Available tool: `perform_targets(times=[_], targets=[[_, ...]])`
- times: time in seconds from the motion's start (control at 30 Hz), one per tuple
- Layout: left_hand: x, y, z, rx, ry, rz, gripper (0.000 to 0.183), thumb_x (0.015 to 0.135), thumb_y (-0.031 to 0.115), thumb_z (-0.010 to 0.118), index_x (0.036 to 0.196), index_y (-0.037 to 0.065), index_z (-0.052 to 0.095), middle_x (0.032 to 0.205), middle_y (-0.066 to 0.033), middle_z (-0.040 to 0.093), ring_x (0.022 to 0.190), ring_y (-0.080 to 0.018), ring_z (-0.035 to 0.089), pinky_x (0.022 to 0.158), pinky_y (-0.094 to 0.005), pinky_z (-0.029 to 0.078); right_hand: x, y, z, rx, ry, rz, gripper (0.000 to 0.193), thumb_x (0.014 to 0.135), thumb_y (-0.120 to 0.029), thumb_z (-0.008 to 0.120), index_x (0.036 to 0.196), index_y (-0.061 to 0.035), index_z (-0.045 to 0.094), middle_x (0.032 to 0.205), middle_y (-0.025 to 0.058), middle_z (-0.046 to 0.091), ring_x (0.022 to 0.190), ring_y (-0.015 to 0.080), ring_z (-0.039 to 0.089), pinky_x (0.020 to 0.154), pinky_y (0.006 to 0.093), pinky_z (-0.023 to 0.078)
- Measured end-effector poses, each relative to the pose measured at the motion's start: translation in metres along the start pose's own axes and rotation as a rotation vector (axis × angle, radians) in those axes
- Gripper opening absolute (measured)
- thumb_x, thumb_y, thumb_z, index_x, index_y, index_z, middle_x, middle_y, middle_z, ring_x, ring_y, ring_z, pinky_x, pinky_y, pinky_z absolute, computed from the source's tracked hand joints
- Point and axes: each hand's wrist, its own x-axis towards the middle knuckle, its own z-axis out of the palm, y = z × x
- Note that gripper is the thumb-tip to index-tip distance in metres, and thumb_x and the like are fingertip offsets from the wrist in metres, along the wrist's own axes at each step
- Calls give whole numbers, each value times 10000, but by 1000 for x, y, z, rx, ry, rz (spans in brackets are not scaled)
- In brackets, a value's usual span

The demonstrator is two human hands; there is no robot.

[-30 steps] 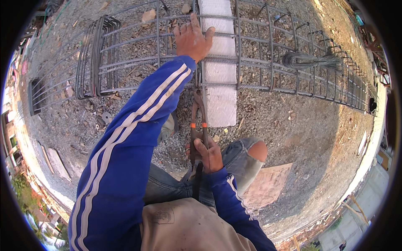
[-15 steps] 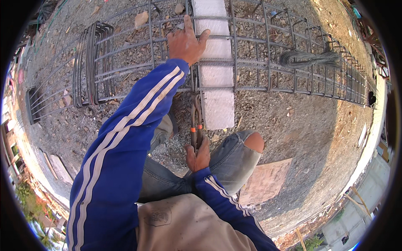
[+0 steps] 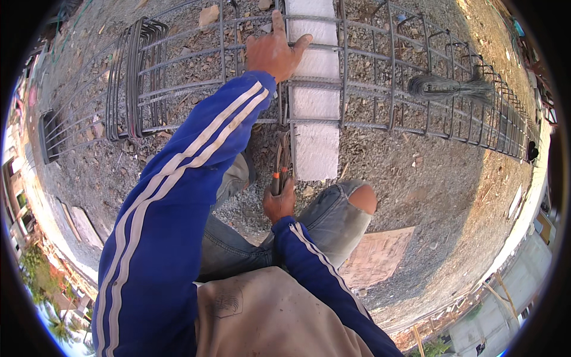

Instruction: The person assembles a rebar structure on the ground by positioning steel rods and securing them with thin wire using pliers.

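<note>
A long cage of steel rebar [image 3: 363,124] stretches across the ground in front of me, over a pale white block [image 3: 315,152]. My left hand [image 3: 275,55] lies on the cage just left of the block, its index finger stretched forward and its thumb spread to the right. Some of its other fingertips are hidden. Below the near bar, my right hand [image 3: 279,203] grips a pair of pincers [image 3: 283,156] by orange-banded handles. Their jaws point away from me and reach the near bar beside a stirrup; what lies between the jaws is too small to make out.
Closely stacked stirrups [image 3: 132,77] hang at the cage's left part. A bundle of thin tie wire [image 3: 443,87] rests on the bars to the right. A flat board [image 3: 380,256] lies on the gravel beside my knee [image 3: 362,199]. Stones are scattered beneath the cage.
My right hand has moved forward with the pincers, bringing the jaws up to the near bar. My left hand stays on the cage in much the same pose. The view has shifted slightly.
</note>
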Motion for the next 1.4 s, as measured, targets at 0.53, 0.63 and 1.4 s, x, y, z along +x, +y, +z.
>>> perform_targets(times=[0.53,0.63,1.4], targets=[[-240,16,-26,-1043,-352,-711,467,794,352,739,988,-41,576,864,-113,629,720,-216,619,624,-320,512,-23,-34,-63,1114,-858,559,280,880,-368,641,933,-111,540,733,-4,473,622,115,461,558,268,380],[-239,17,-36,-1530,-742,-789,295,839,263,702,905,-10,615,782,-92,633,669,-185,618,598,-299,513,-31,-34,-68,1215,-854,579,344,889,-429,621,953,-106,525,729,-4,472,607,115,454,555,277,388],[-239,33,9,-1750,-618,-913,269,963,313,528,820,86,521,629,7,510,555,-155,522,515,-368,479,-14,-24,-89,-153,-289,-28,350,768,-259,712,985,-14,590,852,101,628,680,191,623,607,331,536]])
